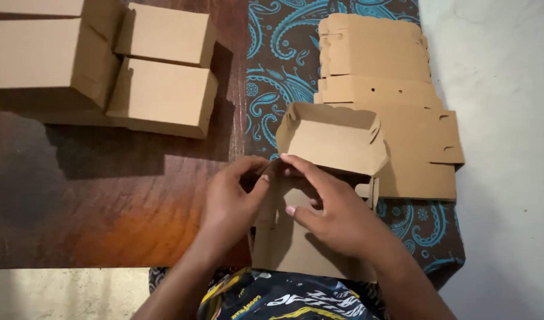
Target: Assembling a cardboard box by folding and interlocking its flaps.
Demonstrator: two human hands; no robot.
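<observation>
A half-folded brown cardboard box [334, 142] lies in front of me, its lid part raised and its base [290, 249] reaching toward my body. My left hand [230, 201] pinches the box's left side flap with thumb and fingers. My right hand [334, 207] presses on the inside of the base, with its fingers on the same fold near the left hand. The fold itself is partly hidden by both hands.
A stack of flat unfolded cardboard blanks [390, 77] lies behind the box on a dark cloth with a blue paisley pattern [272, 53]. Several finished closed boxes [162, 95] stand at the back left on a wooden table [106, 201]. A pale wall or floor [503, 148] is to the right.
</observation>
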